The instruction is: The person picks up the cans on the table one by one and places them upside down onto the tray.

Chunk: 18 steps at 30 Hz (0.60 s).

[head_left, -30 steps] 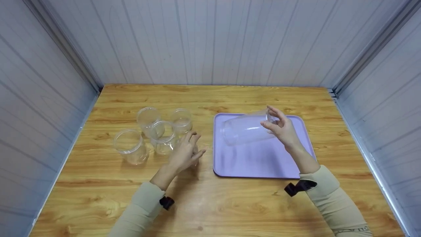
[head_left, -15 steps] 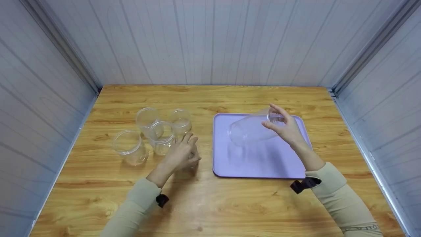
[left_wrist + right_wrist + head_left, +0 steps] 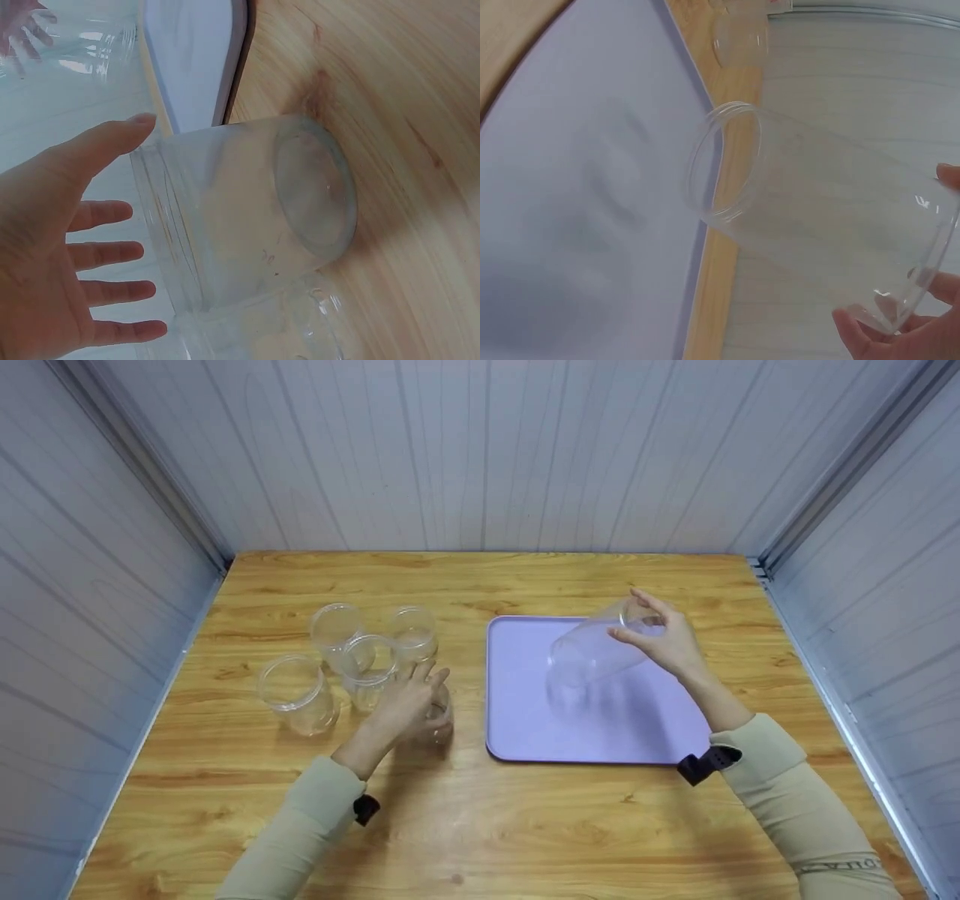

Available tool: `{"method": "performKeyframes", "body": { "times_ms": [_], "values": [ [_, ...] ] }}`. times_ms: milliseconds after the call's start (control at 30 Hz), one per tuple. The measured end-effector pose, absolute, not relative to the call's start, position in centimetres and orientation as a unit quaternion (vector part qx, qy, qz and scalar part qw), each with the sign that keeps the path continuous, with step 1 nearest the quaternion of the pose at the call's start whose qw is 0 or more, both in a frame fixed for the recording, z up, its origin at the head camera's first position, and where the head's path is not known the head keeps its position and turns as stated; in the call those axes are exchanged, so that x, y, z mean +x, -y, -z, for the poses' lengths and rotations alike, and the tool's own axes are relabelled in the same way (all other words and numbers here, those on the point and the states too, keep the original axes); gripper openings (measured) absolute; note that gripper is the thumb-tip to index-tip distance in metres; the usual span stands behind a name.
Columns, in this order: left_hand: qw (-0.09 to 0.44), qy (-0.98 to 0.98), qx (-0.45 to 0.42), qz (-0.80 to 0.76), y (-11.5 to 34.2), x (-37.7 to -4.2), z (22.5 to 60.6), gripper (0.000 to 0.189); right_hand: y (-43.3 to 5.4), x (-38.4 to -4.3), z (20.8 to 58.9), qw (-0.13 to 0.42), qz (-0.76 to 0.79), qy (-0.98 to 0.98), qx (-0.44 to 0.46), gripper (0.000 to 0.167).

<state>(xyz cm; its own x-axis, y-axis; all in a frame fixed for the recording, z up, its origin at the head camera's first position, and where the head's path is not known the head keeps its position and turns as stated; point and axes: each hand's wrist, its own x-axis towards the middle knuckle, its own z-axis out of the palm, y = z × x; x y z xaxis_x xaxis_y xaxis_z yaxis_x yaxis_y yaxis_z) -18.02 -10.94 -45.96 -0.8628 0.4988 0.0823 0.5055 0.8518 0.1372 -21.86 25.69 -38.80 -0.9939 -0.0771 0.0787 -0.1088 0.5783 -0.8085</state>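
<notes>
The tall clear jar [image 3: 600, 652] lies leftward and below the right hand [image 3: 671, 643], its long axis slanting from those fingers down to the left; the threaded mouth faces the purple tray [image 3: 525, 735], apart from it. The right hand grips what looks like the base end, thumb on the near side and fingers on the far side, its forearm reaching forward and leftward.

The smaller clear jar [image 3: 240, 217] stands upright on the wooden table [image 3: 525, 825] at the left hand [image 3: 405, 706], between the two hands and much nearer the left one. That hand spreads its straight fingers and thumb about the rim, palm toward the jar — whether they touch it cannot be told. Just beyond its fingertips stands another clear jar [image 3: 369, 694].
</notes>
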Motion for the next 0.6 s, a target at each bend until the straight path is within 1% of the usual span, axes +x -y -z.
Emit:
{"method": "performKeyframes", "body": {
  "times_ms": [133, 300, 600],
  "values": [
    [-0.005, 0.966, -0.248, 0.075, 11.0, -18.0, 45.6, 0.077, -26.2, -22.4, 38.9, 0.014, -0.437, 0.899, 0.038, 0.077],
    [-0.034, 0.966, -0.245, 0.072, 11.1, -18.0, 45.3, 0.08, -27.0, -23.2, 39.2, 0.013, -0.424, 0.905, 0.021, 0.08],
    [-0.034, 0.969, -0.237, 0.058, 11.1, -17.9, 45.5, 0.08, -28.4, -24.0, 39.3, 0.022, -0.406, 0.913, -0.012, 0.084]
  ]
}}
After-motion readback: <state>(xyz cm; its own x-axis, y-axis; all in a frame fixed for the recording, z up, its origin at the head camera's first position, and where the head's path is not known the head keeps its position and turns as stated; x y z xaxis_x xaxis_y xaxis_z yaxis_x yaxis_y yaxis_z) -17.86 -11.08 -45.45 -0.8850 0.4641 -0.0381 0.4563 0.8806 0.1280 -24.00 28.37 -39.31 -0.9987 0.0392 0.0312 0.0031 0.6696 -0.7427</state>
